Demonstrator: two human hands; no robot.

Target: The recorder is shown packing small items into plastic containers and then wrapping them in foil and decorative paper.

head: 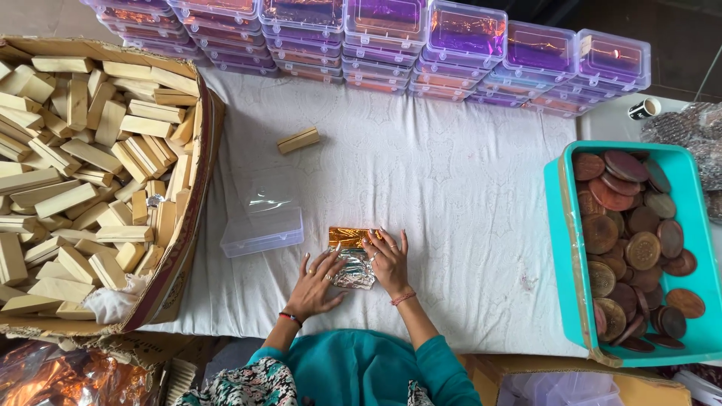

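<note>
A small foil-wrapped piece (352,256), silver below and gold-orange on top, lies on the white cloth (451,188) near the front edge. My left hand (316,282) presses its left side with the fingers spread. Over its right side my right hand (389,259) is bent, fingertips on the foil. An open clear plastic box (263,225) stands just left of my hands. Farther back one loose wooden block (298,140) lies on the cloth.
A large cardboard box (177,278) of several wooden blocks fills the left. A teal bin (560,248) of round brown discs stands at right. Stacked clear boxes with purple-orange foil (391,45) line the back. A tape roll (644,109) sits far right.
</note>
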